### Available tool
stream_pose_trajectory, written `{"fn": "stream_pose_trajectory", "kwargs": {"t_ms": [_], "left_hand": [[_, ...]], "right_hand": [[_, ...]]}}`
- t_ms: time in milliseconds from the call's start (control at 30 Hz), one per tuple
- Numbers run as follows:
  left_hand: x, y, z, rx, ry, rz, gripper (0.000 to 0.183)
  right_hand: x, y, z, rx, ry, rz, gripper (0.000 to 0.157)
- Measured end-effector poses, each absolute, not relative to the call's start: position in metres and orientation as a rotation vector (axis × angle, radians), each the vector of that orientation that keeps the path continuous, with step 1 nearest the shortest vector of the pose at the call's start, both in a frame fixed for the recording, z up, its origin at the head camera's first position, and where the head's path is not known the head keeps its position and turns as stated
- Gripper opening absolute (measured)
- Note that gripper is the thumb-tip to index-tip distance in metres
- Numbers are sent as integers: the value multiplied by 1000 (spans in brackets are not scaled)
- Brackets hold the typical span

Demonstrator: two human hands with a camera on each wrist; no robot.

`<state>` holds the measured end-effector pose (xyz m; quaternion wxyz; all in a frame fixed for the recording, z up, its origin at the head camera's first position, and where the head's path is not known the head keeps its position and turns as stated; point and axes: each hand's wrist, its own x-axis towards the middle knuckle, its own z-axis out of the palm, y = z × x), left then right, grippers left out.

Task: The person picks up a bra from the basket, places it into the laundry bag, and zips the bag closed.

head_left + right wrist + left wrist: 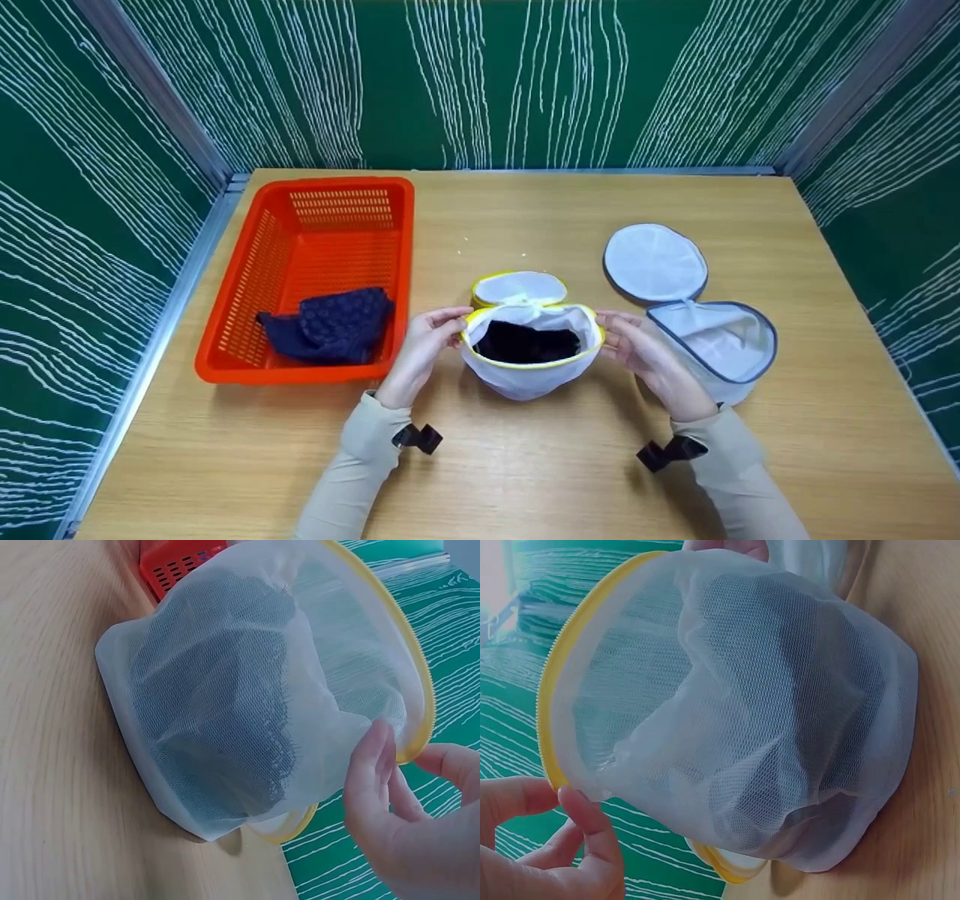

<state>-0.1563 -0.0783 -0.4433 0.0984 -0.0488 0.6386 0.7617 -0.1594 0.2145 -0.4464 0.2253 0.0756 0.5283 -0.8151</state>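
Note:
A white mesh laundry bag (525, 382) with a yellow zipper rim stands in the middle of the table, its mouth wide and its lid (521, 288) folded back behind. Dark cloth (527, 343) lies inside; through the mesh it shows as a dark bundle (217, 690). At the left side of the rim, my left hand (426, 345) pinches the yellow edge between thumb and fingers. My right hand (652, 360) pinches the opposite side of the rim, as the right wrist view also shows. The cloth's exact kind cannot be made out.
An orange plastic basket (405, 277) on the left holds a dark navy lace garment (330, 326). To the right stands a second mesh bag (720, 345) with a grey zipper rim, its round lid (655, 262) laid back. Green walls with white lines surround the table (525, 472).

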Motion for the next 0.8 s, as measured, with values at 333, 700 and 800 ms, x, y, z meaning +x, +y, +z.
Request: {"fn": "stream_pose_trajectory", "kwargs": {"t_ms": [333,700,800], "left_hand": [[-166,-72,-441,-178,2077,2188,27],[-191,-57,-425,-211,2255,2079,31],[-199,-55,-435,-186,2300,2073,32]], "right_hand": [[-167,212,-451,235,1617,-2173,19],[-187,203,-454,328,1752,-2136,32],[-192,202,-453,337,1839,-2069,40]]}}
